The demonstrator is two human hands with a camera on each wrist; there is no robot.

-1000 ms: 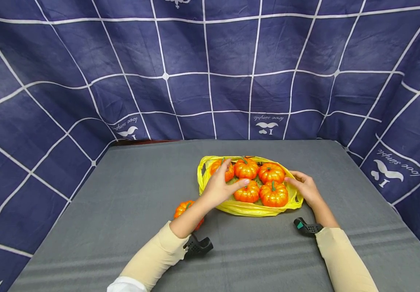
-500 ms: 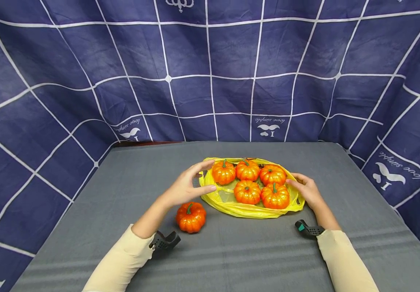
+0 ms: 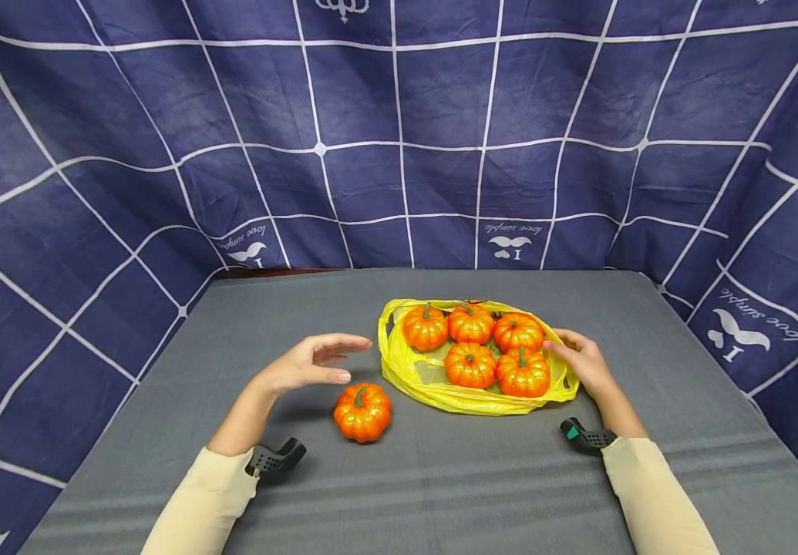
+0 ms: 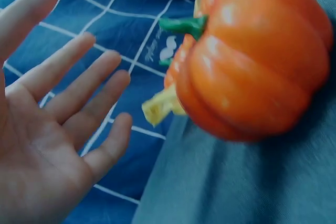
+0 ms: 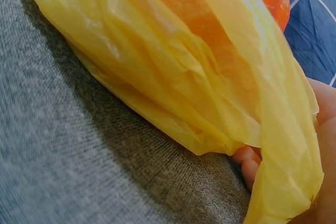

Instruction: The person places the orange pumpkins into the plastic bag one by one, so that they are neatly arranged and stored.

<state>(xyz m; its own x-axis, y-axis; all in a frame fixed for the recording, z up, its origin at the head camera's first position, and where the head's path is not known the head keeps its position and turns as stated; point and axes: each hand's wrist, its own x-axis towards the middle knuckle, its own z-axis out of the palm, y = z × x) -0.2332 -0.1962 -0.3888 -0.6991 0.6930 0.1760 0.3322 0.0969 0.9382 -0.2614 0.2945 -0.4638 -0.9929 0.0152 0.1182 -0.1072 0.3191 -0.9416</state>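
Note:
One orange toy pumpkin [image 3: 362, 413] with a green stem sits alone on the grey cloth, left of a yellow plastic bag [image 3: 433, 397]. My left hand [image 3: 311, 362] hovers just up and left of that pumpkin, fingers spread and holding nothing. In the left wrist view the palm [image 4: 42, 150] faces the pumpkin [image 4: 252, 56] across a gap. Several more pumpkins [image 3: 469, 365] lie inside the bag's wide mouth. At the bag's right end my right hand [image 3: 586, 362] grips the rim, thumb inside. Seen from the right wrist, yellow film [image 5: 157, 77] hides most of those fingers.
Grey cloth [image 3: 454, 486] covers the table, with shallow folds near the front. A navy curtain [image 3: 440, 185] with white grid lines hangs behind and at both sides. Black wrist mounts [image 3: 277, 456] sit on both arms below the hands.
My left hand has withdrawn from over the bag, moving left and slightly down, leaving a pumpkin in the bag's left end. The lone pumpkin has come into full view. The right hand stays put.

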